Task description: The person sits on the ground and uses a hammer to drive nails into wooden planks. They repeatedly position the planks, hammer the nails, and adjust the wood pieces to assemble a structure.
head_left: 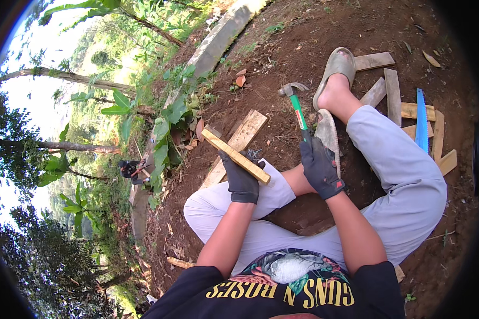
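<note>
My left hand [241,178], in a dark glove, is closed around a short, narrow wooden strip [230,153], which it holds up over my bent leg. Behind that strip a longer wooden board [243,135] lies slanted on the soil. In its dark glove, my right hand [321,166] grips a claw hammer [297,108] by its green and black handle. The hammer's metal head points away from me, above the soil near my sandal. Some small thin bits [254,154], too small to name, show beside my left hand's fingers.
To the right, a blue-bladed saw [421,125] lies among several wooden offcuts [393,98]. My sandalled foot [335,87] is close to them. A concrete ledge [218,45] edges the brown soil [292,58]. Far left, another person [129,169] is near plants and trees.
</note>
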Demonstrator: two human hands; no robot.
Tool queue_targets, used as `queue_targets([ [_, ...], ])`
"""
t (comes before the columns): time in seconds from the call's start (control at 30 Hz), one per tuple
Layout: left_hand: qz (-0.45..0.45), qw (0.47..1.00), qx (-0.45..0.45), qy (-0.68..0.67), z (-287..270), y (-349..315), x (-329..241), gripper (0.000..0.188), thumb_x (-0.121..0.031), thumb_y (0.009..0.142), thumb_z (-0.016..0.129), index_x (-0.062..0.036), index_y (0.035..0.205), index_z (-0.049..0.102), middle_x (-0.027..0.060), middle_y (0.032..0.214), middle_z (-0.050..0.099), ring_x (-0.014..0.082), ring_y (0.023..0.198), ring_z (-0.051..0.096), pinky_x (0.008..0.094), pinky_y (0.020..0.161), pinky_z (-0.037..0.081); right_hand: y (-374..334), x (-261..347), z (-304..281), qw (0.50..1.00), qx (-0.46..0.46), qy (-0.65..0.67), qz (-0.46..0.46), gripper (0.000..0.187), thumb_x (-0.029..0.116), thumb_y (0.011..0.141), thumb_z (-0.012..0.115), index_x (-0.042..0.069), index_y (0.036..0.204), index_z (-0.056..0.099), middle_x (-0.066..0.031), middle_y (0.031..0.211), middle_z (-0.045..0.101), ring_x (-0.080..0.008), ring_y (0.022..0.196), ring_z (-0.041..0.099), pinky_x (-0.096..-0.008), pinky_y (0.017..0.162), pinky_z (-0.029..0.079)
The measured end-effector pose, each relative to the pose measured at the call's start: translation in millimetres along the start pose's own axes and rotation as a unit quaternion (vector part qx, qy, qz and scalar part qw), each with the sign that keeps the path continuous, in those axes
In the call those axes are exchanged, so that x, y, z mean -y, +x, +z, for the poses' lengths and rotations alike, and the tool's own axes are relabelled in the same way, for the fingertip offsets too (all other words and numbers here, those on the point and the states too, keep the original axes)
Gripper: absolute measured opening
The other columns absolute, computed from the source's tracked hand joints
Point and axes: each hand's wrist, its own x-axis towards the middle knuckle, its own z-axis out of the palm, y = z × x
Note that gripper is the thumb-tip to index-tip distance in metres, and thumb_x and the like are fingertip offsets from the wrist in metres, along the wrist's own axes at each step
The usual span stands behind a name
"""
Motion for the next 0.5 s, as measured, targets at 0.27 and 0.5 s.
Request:
queue_targets([
  [0.27, -0.065, 0.980, 0.184, 0.038, -30.5, -43.1, -18.5, 0.047, -0.056, 0.105, 0.060, -0.0098, 0.113, 0.060, 0.0018, 0.078, 0.050, 0.0186, 0.068, 0.049, 0.0409, 0.077, 0.049, -5.7, 2.6, 14.1, 0.999, 0.025, 0.024, 0.010, 0.048, 0.046, 0.112, 0.050, 0.001, 0.119, 0.065, -0.0279, 0.102, 0.068, -0.0502, 0.099, 0.066, -0.0578, 0.085, 0.050],
  [0.5, -0.168, 0.908, 0.381, -0.050, -6.4, 14.5, -41.1, 0.065, -0.068, 0.104, 0.056, -0.0039, 0.114, 0.060, 0.0001, 0.076, 0.048, 0.0163, 0.065, 0.047, 0.0396, 0.075, 0.048, 18.5, 8.0, 10.3, 0.999, 0.006, 0.024, 0.035, 0.058, 0.054, 0.099, 0.071, 0.001, 0.123, 0.066, -0.0222, 0.101, 0.070, -0.0426, 0.096, 0.068, -0.0534, 0.082, 0.051],
])
